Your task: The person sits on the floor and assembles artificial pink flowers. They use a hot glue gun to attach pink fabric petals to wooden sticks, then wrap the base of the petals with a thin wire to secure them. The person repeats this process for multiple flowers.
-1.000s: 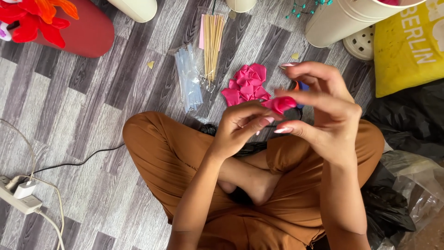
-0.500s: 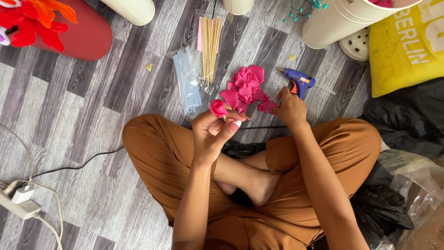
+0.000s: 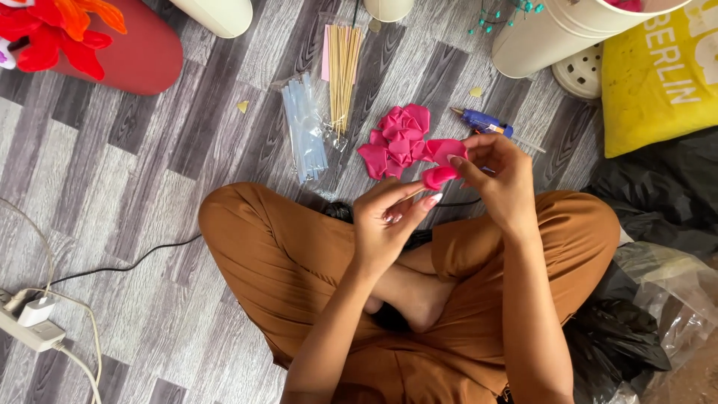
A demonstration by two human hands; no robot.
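Observation:
I sit cross-legged on a grey wood-pattern floor. My left hand [image 3: 389, 218] pinches a thin wooden stick topped with a rolled pink bud [image 3: 437, 176]. My right hand [image 3: 502, 179] holds a loose pink petal [image 3: 447, 150] against the top of that bud. Just beyond the hands, a pile of pink petals [image 3: 395, 138] lies on the floor. To its right, behind my right hand, lies a blue glue gun [image 3: 483, 120].
A bag of wooden sticks [image 3: 344, 63] and a bag of clear glue sticks [image 3: 305, 127] lie ahead. A red vase [image 3: 134, 56] stands far left, white bins [image 3: 557, 34] and a yellow pillow [image 3: 658, 75] far right. Black plastic bags [image 3: 658, 202] sit at my right, a power strip [image 3: 30, 329] at my left.
My right hand reached out to the petal pile by the glue gun, then came back with a pink petal and set it against the bud. My left hand kept hold of the stick.

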